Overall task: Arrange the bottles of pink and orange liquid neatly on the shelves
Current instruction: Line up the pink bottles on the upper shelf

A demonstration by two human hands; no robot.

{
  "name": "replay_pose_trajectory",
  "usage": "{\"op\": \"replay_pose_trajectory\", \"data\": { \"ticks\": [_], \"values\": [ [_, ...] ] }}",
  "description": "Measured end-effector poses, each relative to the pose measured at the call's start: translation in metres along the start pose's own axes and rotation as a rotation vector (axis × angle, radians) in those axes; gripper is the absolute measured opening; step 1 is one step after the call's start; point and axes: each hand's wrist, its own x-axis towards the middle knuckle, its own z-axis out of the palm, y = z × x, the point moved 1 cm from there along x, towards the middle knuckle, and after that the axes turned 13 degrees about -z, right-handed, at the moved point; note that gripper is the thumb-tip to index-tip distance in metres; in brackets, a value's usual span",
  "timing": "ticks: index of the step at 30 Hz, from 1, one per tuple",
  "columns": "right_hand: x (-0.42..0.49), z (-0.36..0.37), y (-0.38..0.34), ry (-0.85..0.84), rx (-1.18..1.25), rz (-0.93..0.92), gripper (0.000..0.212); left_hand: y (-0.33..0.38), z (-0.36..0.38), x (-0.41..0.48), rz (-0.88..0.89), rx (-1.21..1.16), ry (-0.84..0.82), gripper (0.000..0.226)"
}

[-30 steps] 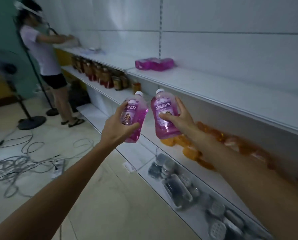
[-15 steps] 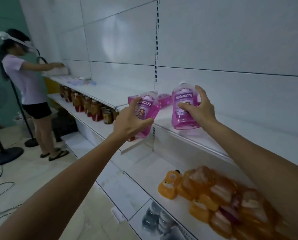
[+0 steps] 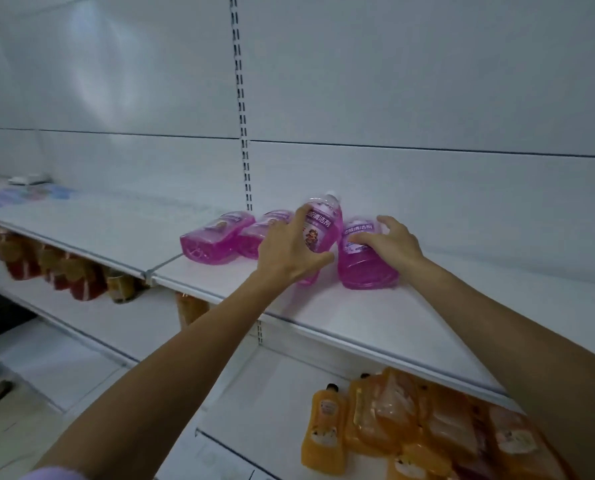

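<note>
One slotted upright (image 3: 242, 133) serves as the mark. At its foot are four pink bottles. Two lie on their sides: the outer lying bottle (image 3: 214, 239) just left of it and the inner lying bottle (image 3: 256, 237) just below it. Two more are just right of it: the left-held pink bottle (image 3: 320, 226) and the right-held pink bottle (image 3: 365, 268). There are two grips: the left grip (image 3: 289, 252) holds one bottle, the right grip (image 3: 394, 242) the other. Well below and right of the upright, one orange bottle (image 3: 323, 427) stands plainly beside a blurred orange heap (image 3: 427, 431) that cannot be counted. Below and left is a blurred row of dark jars (image 3: 64, 271), their number unclear.
</note>
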Motion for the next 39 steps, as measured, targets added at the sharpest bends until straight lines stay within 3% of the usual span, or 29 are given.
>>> {"op": "replay_pose_trajectory", "data": {
  "ticks": [5,8,12,15,18,20,25,30,33,36,39],
  "values": [
    [0.019,0.02,0.005,0.064,-0.13,0.136,0.057,-0.007,0.019,0.041,-0.004,0.012,-0.127,0.053],
    [0.026,0.03,0.003,0.071,-0.206,0.193,0.065,-0.007,0.014,0.043,0.193,0.045,-0.169,0.041],
    [0.034,0.032,-0.009,0.004,-0.462,0.212,0.067,-0.031,-0.018,0.056,0.335,0.198,-0.018,0.055],
    [0.035,0.047,-0.021,-0.056,-0.575,0.201,0.08,-0.073,-0.043,0.068,0.227,0.437,0.047,0.07],
    [0.034,0.058,-0.031,-0.079,-0.652,0.161,0.077,-0.111,-0.053,0.072,0.06,0.598,-0.03,0.083],
    [0.033,0.058,-0.032,-0.082,-0.659,0.162,0.074,-0.124,-0.049,0.072,0.016,0.615,-0.105,0.088],
    [0.028,0.056,-0.029,-0.072,-0.597,0.209,0.087,-0.123,-0.039,0.085,0.129,0.649,-0.082,0.096],
    [0.023,0.054,-0.029,-0.041,-0.582,0.225,0.077,-0.12,-0.03,0.102,0.159,0.64,-0.099,0.103],
    [0.024,0.056,-0.029,-0.036,-0.57,0.198,0.059,-0.119,-0.028,0.11,0.187,0.61,-0.168,0.105],
    [0.022,0.057,-0.03,0.02,-0.575,0.171,0.052,-0.119,-0.03,0.116,0.233,0.542,-0.224,0.108],
    [0.016,0.056,-0.034,0.166,-0.724,0.072,0.063,-0.115,-0.032,0.106,0.288,0.476,-0.215,0.111]
  ]
}}
